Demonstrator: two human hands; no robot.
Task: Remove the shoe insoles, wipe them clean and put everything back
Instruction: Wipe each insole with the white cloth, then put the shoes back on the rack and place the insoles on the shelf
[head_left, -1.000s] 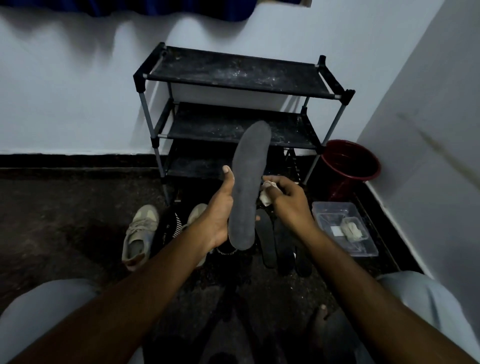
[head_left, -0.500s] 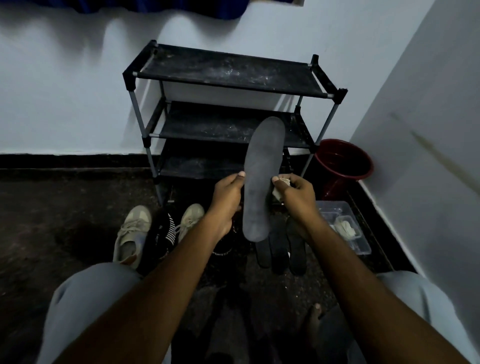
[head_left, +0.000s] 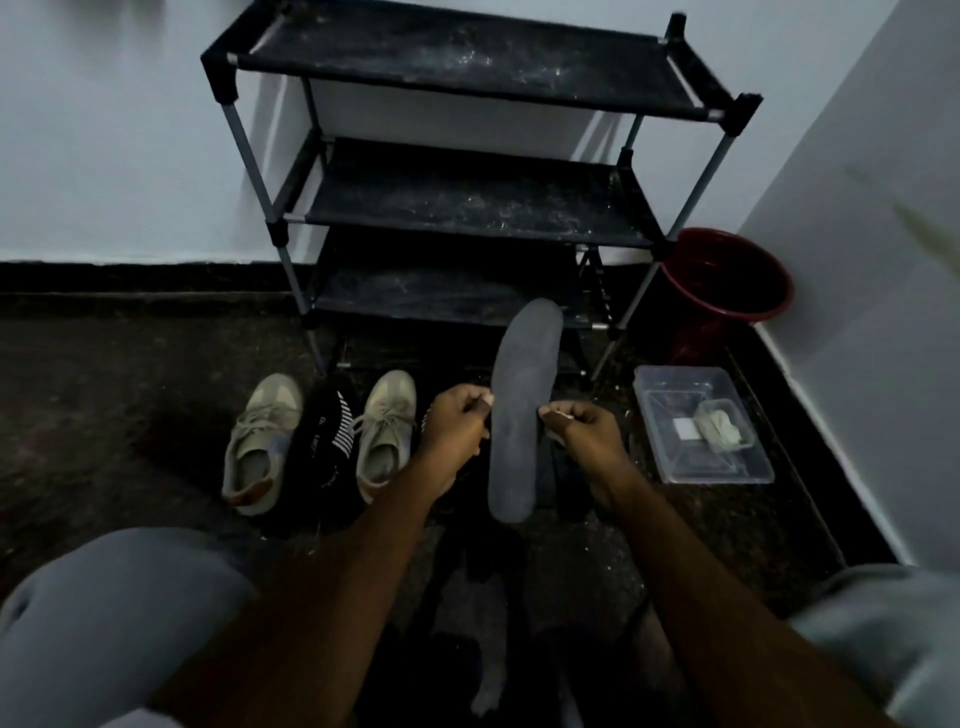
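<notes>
Left hand (head_left: 454, 427) and right hand (head_left: 588, 432) now pinch the grey insole (head_left: 519, 410) by its edges, lowered from before.

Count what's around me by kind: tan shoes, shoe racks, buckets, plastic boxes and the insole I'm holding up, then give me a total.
Tan shoes: 2
Shoe rack: 1
Red bucket: 1
Clear plastic box: 1
Insole held up: 1
Total: 6
</notes>
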